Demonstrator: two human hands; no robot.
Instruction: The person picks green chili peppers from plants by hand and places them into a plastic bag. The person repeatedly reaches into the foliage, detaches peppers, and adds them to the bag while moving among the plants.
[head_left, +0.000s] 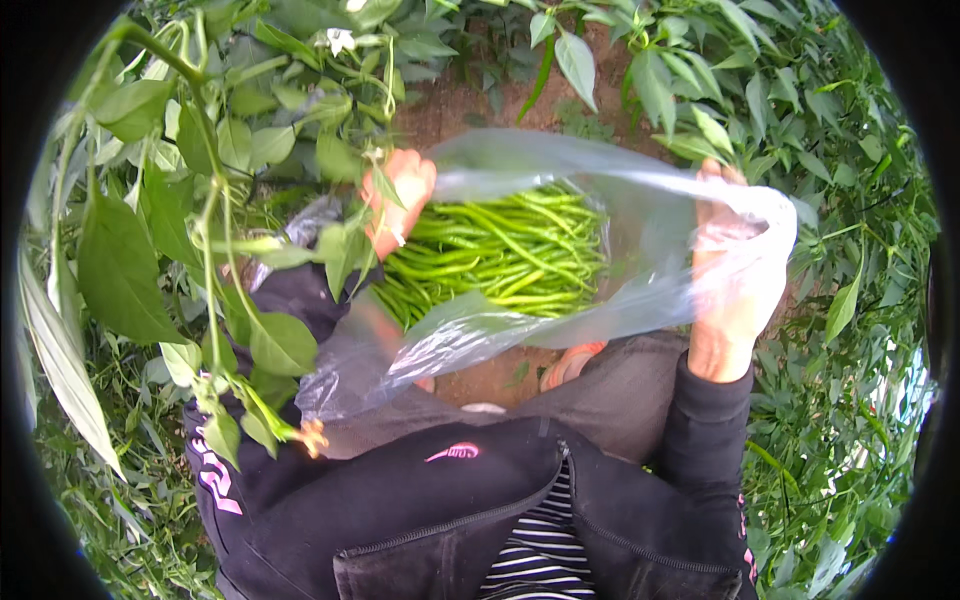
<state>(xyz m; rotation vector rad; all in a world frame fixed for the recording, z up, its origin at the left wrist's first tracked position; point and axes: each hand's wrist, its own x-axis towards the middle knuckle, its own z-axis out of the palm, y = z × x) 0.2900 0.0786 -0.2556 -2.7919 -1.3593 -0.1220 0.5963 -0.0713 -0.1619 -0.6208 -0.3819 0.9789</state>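
Note:
A clear plastic bag (645, 300) lies spread wide in front of me, its mouth facing up. Many long green chili peppers (502, 251) fill its bottom, mostly lying side by side. My right hand (739, 262) is at the bag's right edge, with the film drawn over its fingers and palm. At the left edge, beside the peppers, my left hand (397, 199) is curled at the rim; leaves partly cover it, and its fingertips are hard to make out.
Leafy pepper plants (810, 150) crowd both sides, and a near stem with large leaves (120, 262) hangs over my left arm. Green peppers hang from a plant (540, 79) ahead. Bare soil (465, 112) shows between the rows. My legs (622, 390) are bent below the bag.

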